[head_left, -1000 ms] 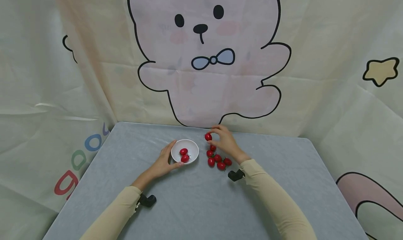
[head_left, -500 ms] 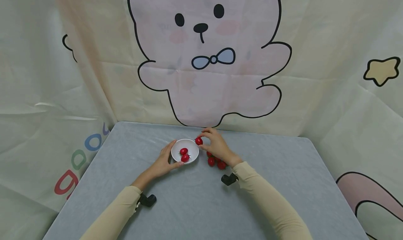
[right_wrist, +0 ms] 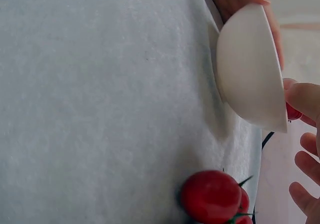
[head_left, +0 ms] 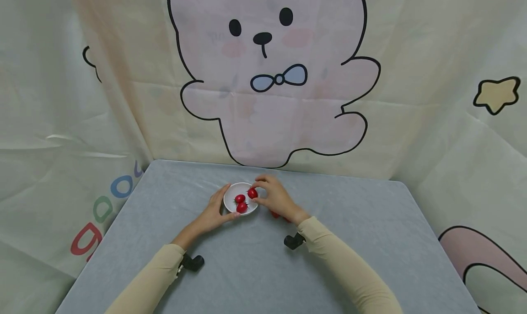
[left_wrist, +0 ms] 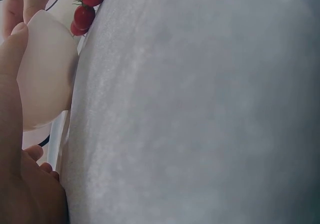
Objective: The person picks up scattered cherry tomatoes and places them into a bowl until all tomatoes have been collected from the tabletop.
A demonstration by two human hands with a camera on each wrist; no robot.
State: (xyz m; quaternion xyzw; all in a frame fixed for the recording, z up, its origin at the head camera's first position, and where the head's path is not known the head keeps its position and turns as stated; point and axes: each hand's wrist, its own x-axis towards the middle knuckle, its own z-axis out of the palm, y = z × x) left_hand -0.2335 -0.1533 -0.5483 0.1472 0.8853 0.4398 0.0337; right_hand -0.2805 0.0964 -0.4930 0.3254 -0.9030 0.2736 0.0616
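Observation:
A small white bowl [head_left: 230, 199] stands on the table, with two red cherry tomatoes [head_left: 241, 207] lying inside. My left hand [head_left: 212, 214] holds the bowl from its left side, thumb at the near rim and fingers along the far left. Between thumb and fingertips, my right hand [head_left: 276, 198] pinches another cherry tomato [head_left: 252, 193] over the bowl's right side. In the right wrist view, that tomato [right_wrist: 293, 113] shows just past the rim. More loose tomatoes [right_wrist: 210, 196] lie right of the bowl, mostly hidden under the right hand in the head view.
A grey cloth covers the table [head_left: 255, 268]. Behind it hangs a pale curtain [head_left: 263, 131] printed with a bear, close to the table's far edge. Black wrist cameras [head_left: 192, 262] sit on both forearms.
My right hand has carried its tomato leftward and toward me, from beyond the loose tomatoes to over the bowl. The left hand and the bowl have stayed put.

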